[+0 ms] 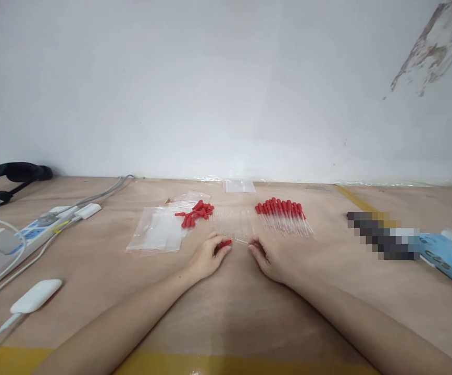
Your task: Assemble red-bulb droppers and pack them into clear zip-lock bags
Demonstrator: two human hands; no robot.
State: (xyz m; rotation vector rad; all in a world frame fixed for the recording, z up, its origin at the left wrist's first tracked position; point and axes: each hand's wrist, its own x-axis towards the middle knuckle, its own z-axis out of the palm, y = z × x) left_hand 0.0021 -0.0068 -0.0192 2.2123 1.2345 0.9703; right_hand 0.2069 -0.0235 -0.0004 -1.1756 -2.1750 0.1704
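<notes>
Hands meet low on the worktop (226, 312): left hand (207, 258) pinches a red bulb (224, 243), right hand (267, 255) pinches a clear tube (242, 241). Tube lies sideways between them, touching the bulb. Finished droppers (284, 216) lie beyond, right.

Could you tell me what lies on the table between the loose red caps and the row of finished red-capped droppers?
In the head view, a row of clear bare tubes lies between the loose red caps and the capped droppers.
</notes>
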